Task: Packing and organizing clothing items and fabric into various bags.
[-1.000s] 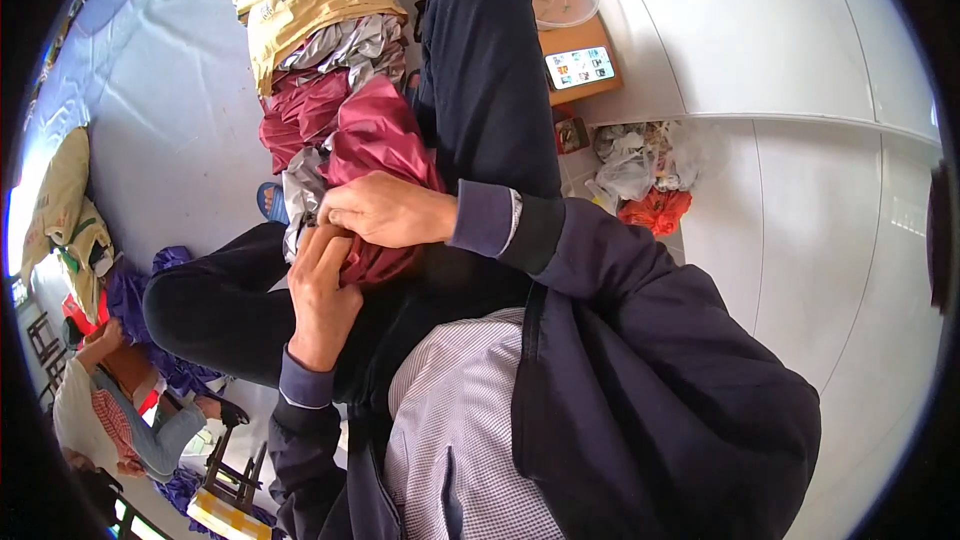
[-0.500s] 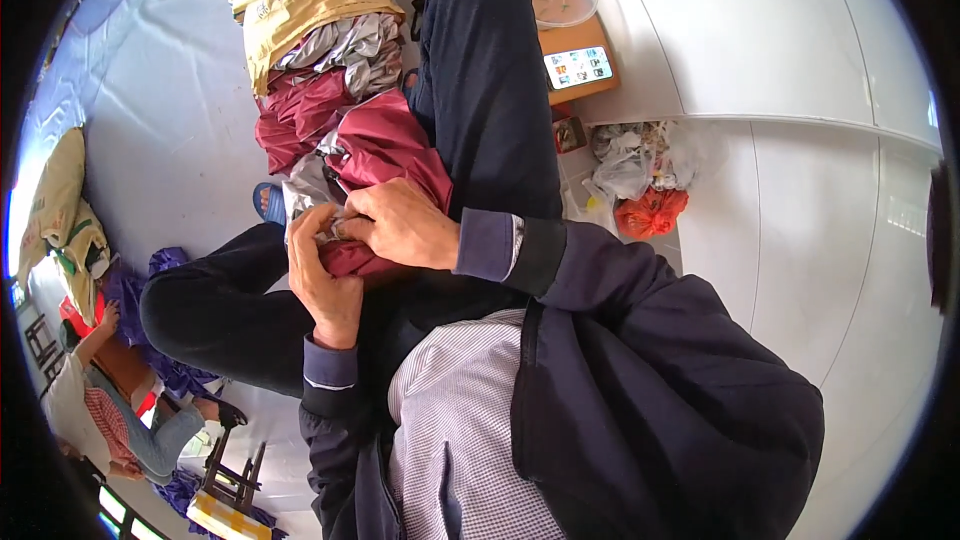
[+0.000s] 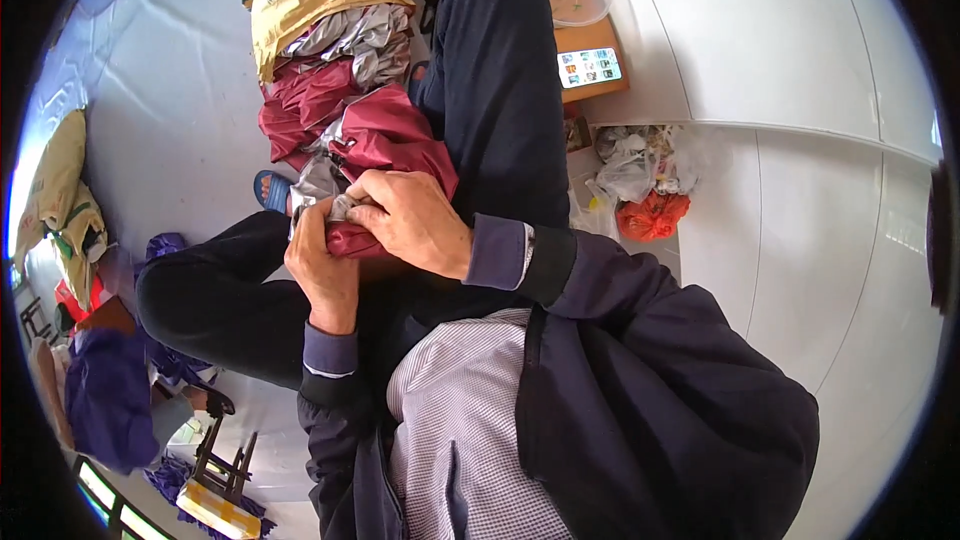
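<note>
A length of maroon fabric with a silvery-grey underside [image 3: 395,135] runs from my lap up to a yellow sack [image 3: 320,0]. Both my hands grip its near end above my lap. My left hand [image 3: 322,265] is closed round the fabric's left edge. Close against it, my right hand [image 3: 415,220] pinches a grey fold between thumb and bent fingers. Whatever small part may lie between the fingertips is hidden. A maroon flap hangs just below the fingers.
Right of my knee, a phone [image 3: 589,68] and a clear round tub [image 3: 575,0] holding small black and white pieces rest on a brown surface. Plastic bags [image 3: 652,212] lie below. At left are sacks [image 3: 62,180], a person with purple cloth [image 3: 108,395] and a stool [image 3: 225,460].
My hands stay together on the fabric, with the right fingers shifted slightly down and the maroon flap tucked up. At the left, the other person now has purple cloth in front of them.
</note>
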`<move>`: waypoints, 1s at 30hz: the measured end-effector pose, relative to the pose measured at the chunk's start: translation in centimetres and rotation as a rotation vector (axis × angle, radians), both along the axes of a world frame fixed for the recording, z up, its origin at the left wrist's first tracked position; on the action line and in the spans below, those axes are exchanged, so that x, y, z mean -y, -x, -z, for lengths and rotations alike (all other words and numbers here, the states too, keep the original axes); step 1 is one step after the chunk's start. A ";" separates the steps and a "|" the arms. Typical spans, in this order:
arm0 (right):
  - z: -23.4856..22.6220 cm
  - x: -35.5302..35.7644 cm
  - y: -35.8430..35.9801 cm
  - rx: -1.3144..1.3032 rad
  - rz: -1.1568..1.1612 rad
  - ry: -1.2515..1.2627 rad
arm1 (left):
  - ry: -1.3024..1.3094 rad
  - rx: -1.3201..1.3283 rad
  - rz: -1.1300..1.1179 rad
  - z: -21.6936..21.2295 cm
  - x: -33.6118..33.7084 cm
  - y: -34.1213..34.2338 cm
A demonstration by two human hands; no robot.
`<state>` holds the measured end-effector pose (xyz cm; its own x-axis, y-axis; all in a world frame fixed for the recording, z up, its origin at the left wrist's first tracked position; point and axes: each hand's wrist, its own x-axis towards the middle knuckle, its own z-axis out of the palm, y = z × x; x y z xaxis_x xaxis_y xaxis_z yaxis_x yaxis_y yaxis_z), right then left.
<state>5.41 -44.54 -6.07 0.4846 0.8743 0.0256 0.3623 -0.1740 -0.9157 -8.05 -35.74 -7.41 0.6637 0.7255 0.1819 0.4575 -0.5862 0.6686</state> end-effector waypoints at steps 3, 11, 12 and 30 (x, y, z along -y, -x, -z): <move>-0.1 0.2 -0.2 -0.191 0.004 0.013 | -0.088 0.094 0.045 -0.4 -0.2 -0.1; -0.1 0.7 0.0 -0.018 -0.048 -0.105 | -0.284 0.198 0.131 -1.3 -0.5 0.2; -0.2 0.4 0.1 0.031 -0.065 -0.122 | -0.290 0.177 0.114 -1.6 -0.4 0.4; -1.9 1.1 -0.4 0.140 -0.154 -0.204 | -0.088 0.293 0.022 -2.0 1.1 0.2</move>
